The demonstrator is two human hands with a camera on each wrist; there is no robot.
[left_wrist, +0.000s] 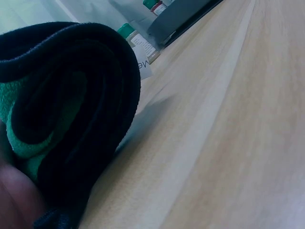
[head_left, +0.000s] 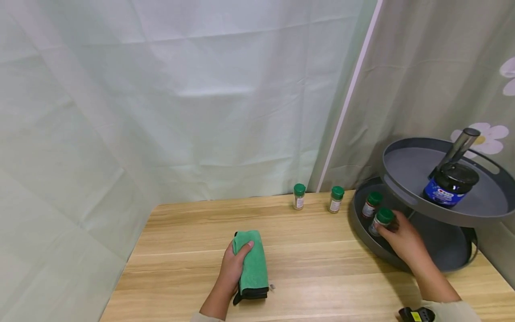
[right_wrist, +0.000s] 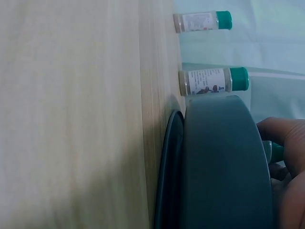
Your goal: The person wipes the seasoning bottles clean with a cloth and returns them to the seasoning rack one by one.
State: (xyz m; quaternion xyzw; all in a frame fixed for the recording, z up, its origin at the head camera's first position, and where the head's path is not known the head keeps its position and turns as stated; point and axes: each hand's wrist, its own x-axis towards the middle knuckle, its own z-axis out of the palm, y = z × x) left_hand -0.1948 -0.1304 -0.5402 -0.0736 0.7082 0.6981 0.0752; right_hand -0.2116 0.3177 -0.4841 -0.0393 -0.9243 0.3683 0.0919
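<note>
A folded green cloth (head_left: 254,264) with black edging is gripped by my left hand (head_left: 233,266) over the wooden table; its rolled black end fills much of the left wrist view. At the right, my right hand (head_left: 404,237) pinches a spice jar (head_left: 384,216) with a green cap, inside the lower tier of a grey two-tier tray (head_left: 364,241). Another green-capped spice jar (head_left: 372,203) stands just behind it in the same tier. In the right wrist view the tray wall (right_wrist: 224,162) hides most of the held jar.
Two more green-capped spice jars, one at left (head_left: 299,197) and one at right (head_left: 336,200), stand at the table's back edge by the curtain. The upper tier (head_left: 414,156) overhangs my right hand and carries a dark jar with a blue label (head_left: 446,188) and a dark tube-like object (head_left: 458,147).
</note>
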